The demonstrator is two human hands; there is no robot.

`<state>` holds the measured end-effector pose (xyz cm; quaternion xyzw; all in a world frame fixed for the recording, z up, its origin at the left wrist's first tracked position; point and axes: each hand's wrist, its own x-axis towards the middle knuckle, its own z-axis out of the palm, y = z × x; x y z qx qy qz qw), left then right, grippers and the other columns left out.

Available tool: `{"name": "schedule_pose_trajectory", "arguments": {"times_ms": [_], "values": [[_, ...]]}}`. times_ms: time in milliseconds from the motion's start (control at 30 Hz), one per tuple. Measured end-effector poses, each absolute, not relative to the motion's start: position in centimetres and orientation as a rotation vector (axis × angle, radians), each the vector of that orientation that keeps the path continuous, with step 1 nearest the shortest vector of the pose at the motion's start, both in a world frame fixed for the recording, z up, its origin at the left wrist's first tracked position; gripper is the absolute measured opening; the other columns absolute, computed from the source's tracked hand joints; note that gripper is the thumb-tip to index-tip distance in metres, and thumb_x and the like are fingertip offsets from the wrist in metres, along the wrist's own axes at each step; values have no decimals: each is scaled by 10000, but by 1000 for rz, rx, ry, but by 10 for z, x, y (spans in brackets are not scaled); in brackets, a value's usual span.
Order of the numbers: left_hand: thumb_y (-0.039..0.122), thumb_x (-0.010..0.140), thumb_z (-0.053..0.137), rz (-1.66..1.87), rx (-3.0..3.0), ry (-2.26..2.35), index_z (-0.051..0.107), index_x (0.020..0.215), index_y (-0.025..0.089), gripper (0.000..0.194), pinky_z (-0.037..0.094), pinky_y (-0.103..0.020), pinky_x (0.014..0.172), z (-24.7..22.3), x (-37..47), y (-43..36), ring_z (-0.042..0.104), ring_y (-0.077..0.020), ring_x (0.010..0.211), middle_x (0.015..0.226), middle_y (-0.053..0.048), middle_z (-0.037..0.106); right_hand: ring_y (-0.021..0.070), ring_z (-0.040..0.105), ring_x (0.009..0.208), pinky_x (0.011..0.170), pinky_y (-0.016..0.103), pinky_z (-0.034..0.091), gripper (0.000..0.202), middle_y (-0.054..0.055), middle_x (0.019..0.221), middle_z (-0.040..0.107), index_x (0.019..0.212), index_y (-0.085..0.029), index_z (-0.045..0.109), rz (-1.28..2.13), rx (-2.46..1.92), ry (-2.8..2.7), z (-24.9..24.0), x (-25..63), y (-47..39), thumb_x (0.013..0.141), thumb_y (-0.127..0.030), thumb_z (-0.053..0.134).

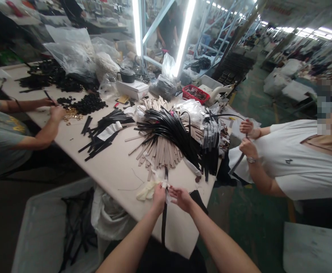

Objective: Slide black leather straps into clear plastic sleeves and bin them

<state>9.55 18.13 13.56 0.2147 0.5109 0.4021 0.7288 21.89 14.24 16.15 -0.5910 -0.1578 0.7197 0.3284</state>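
A long black strap (164, 223) runs down over the table's near edge. Around its upper part, my left hand (159, 195) is closed, with a bit of white material at the fingertips. Just to the right, my right hand (180, 198) has its fingers apart beside the strap and a piece of clear plastic. Pale yellow cloth (146, 192) lies left of my left hand. Beyond both hands spreads a fanned pile of beige strips (163, 149), with a bundle of black straps (173, 127) on top.
On the left, a person's hands (57, 112) work near small black pieces (90, 104). A person in a white shirt (291, 155) holds a strap at right. A red basket (196, 94) and white box (132, 89) stand behind. A bin (41, 227) is below left.
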Motion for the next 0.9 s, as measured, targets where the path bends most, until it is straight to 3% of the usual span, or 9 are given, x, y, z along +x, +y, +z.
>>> {"name": "schedule_pose_trajectory", "arguments": {"times_ms": [167,300,400,533,700,833,900], "values": [[511,821,661,824,632,1166,651,741,170,351,293,-239,461,136,97,116,437,-111,444,524,0,545,138,593,612,619,257,500,250,33,736,623,882,-174,555,1619,-1545,-375,179,216,230,885,-424,534],[461,768,724,991,455,1179,666,842,150,325,442,-247,606,144,83,116,607,-142,637,790,-69,695,79,433,444,480,189,407,234,-44,619,523,920,-195,521,1441,-1525,-432,202,231,246,932,-426,486],[375,729,752,1137,233,1181,642,913,153,308,493,-284,678,157,68,142,650,-156,704,909,-87,717,58,329,383,389,171,277,229,-74,555,486,905,-194,549,1453,-1495,-531,226,234,215,856,-403,629],[340,746,734,1143,199,1118,622,915,162,270,485,-262,618,179,62,172,650,-153,659,812,-55,705,70,386,402,389,195,265,314,-36,537,538,806,-144,650,1496,-1550,-834,237,205,151,717,-411,789],[316,789,705,1116,205,1092,612,913,165,217,508,-260,626,198,72,179,671,-169,694,776,-52,696,91,441,450,430,211,318,343,-15,565,562,796,-117,687,1221,-1647,-849,214,172,121,742,-453,736],[284,867,592,889,127,919,637,906,130,165,536,-287,664,202,71,165,683,-181,725,855,-120,719,84,390,391,377,211,286,399,-39,508,514,852,-114,675,1250,-1599,-629,203,174,123,731,-492,718],[264,843,637,786,154,882,664,896,110,164,540,-292,680,201,69,154,676,-178,712,857,-131,725,86,399,390,366,208,293,422,-32,518,527,874,-113,667,1272,-1584,-612,202,175,122,728,-507,710]]}}
